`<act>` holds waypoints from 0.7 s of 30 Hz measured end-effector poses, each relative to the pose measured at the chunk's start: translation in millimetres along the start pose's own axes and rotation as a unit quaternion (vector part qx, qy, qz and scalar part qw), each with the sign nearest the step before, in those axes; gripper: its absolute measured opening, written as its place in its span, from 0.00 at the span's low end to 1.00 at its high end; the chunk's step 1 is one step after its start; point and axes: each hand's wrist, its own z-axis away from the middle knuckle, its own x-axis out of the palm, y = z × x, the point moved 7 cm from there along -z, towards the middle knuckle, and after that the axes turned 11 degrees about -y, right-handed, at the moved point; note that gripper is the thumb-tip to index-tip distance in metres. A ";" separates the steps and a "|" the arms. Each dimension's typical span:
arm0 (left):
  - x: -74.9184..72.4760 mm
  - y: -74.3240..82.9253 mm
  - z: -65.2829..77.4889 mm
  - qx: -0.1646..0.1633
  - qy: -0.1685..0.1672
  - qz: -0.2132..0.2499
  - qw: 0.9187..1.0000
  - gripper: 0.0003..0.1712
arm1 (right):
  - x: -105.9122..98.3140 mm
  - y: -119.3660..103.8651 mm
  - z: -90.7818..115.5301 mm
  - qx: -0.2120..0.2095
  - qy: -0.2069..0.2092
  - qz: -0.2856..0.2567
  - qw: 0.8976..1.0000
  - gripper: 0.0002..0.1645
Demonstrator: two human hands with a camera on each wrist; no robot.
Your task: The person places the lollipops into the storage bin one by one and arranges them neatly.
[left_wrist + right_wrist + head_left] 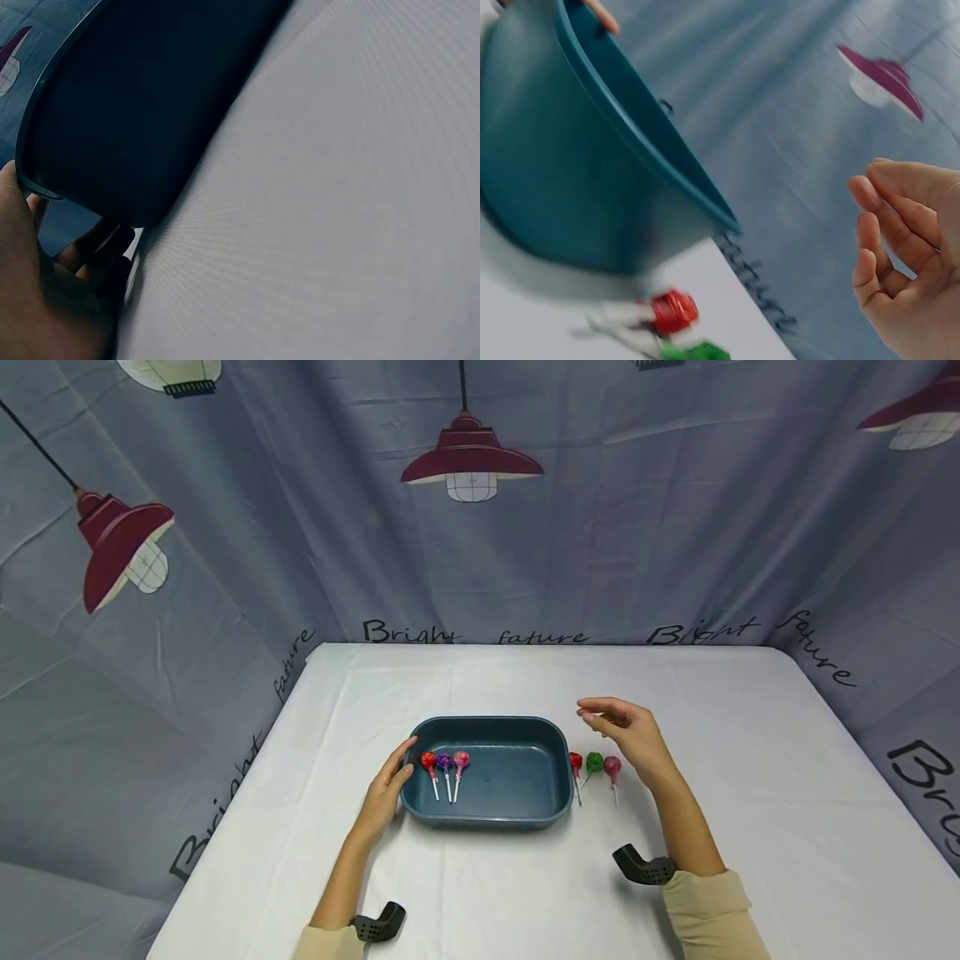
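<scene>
Grey-blue curtain (315, 527): black lettering, "Bright" (408, 633), "fature" (543, 637), repeated along table edges (525, 649).

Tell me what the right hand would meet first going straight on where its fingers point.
Probably the tray, near its far right corner; the right hand points left, that way. The hand is raised off the table, though, so it may pass above; depth is unclear.

Both forearms, left forearm (343, 877) and right forearm (686, 822), reach forward. The left hand (384, 787) grips with thumb apart from fingers; the right hand (628, 727) hangs raised, fingers loosely curled, thumb and forefinger tips close together.
</scene>
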 end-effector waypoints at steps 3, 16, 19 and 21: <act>-0.2 -0.6 0.1 0.001 0.000 0.002 1.000 0.25 | -18.2 11.3 8.6 -0.003 0.029 -0.007 1.000 0.22; 1.3 -3.7 1.0 0.007 0.001 0.009 1.000 0.25 | -55.5 89.3 28.7 0.022 0.042 -0.010 0.999 0.30; 1.2 -2.4 0.6 0.009 0.002 0.009 1.000 0.25 | -46.8 81.4 35.7 0.056 0.017 0.019 0.998 0.30; 1.1 -1.8 0.3 0.009 0.003 0.009 1.000 0.25 | -43.6 84.5 37.8 0.081 0.002 0.040 0.996 0.29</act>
